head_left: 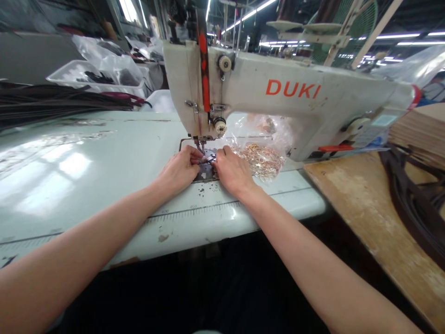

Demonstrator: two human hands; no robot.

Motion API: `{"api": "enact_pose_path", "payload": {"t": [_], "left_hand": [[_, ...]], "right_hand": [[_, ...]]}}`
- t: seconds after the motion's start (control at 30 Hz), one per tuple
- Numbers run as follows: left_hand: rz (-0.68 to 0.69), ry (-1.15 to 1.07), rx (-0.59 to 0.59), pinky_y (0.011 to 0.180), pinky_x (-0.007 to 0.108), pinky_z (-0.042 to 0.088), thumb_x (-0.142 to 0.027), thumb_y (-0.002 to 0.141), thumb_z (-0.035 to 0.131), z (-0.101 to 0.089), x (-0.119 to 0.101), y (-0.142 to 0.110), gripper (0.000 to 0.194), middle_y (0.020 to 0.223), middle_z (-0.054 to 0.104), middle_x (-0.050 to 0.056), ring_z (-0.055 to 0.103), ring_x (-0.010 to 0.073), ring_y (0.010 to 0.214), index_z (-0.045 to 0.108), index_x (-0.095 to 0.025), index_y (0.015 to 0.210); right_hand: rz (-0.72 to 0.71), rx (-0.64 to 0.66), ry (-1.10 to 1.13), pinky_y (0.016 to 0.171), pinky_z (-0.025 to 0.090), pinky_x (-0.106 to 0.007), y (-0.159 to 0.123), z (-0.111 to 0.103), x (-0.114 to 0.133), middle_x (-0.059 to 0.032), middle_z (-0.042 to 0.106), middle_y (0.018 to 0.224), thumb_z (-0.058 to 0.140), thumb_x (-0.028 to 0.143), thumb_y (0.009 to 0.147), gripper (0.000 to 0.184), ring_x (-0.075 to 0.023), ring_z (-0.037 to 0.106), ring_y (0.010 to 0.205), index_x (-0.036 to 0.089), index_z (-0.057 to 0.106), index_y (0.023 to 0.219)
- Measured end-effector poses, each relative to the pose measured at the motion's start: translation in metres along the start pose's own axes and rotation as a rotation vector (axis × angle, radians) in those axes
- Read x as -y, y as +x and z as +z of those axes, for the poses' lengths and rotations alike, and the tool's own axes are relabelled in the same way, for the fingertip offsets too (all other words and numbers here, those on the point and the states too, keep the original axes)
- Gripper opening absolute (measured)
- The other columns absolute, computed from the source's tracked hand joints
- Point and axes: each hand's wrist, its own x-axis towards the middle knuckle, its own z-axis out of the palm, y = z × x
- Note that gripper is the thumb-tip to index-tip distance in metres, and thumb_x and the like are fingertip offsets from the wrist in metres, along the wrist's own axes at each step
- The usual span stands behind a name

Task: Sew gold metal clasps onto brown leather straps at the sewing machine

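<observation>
Both hands meet at the needle area of a white sewing machine (pixel 243 76) marked DUKI. A small, thin dark strip (pixel 210 160) lies between their fingertips, just in front of the presser foot (pixel 201 146). My left hand (pixel 181 166) pinches its left end, thumb and fingers closed. My right hand (pixel 232 168) has its fingers curled and closed at the right end, partly hiding it. Beneath them is the worn metal needle plate (pixel 206 174). Close behind my right hand sits a clear plastic bag (pixel 266 160) of gold-coloured metal pieces.
Dark strips (pixel 52 104) are piled at the back left, near a white bin (pixel 100 86) with plastic bags. A ruler scale (pixel 187 211) runs along the front of the pale tabletop (pixel 139 134). On the right, a wooden board (pixel 354 199) carries dark brown straps (pixel 410 195).
</observation>
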Motion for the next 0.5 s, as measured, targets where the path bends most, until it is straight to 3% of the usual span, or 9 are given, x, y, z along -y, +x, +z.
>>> {"api": "enact_pose_path", "payload": {"t": [0.3,0.5], "left_hand": [[-0.040,0.079,-0.006,0.067,0.031,0.045,-0.013,0.064,0.051,-0.005,-0.016,-0.005,0.034,0.081,0.063,0.000,0.060,0.0217,0.081,0.058,-0.021,0.097],[-0.024,0.036,-0.013,0.069,0.029,0.047,-0.011,0.064,0.050,-0.002,-0.008,-0.002,0.033,0.085,0.065,0.000,0.061,0.0200,0.083,0.055,-0.020,0.095]], "right_hand": [[0.027,0.025,-0.023,0.061,0.047,-0.031,0.002,-0.001,0.003,-0.0114,0.057,0.105,0.040,0.019,0.097,0.016,-0.0235,0.060,0.085,0.013,0.053,0.105],[0.025,0.044,-0.008,0.064,0.047,-0.032,0.003,0.000,0.001,-0.0117,0.057,0.107,0.043,0.021,0.096,0.016,-0.0240,0.060,0.087,0.013,0.053,0.106]]}}
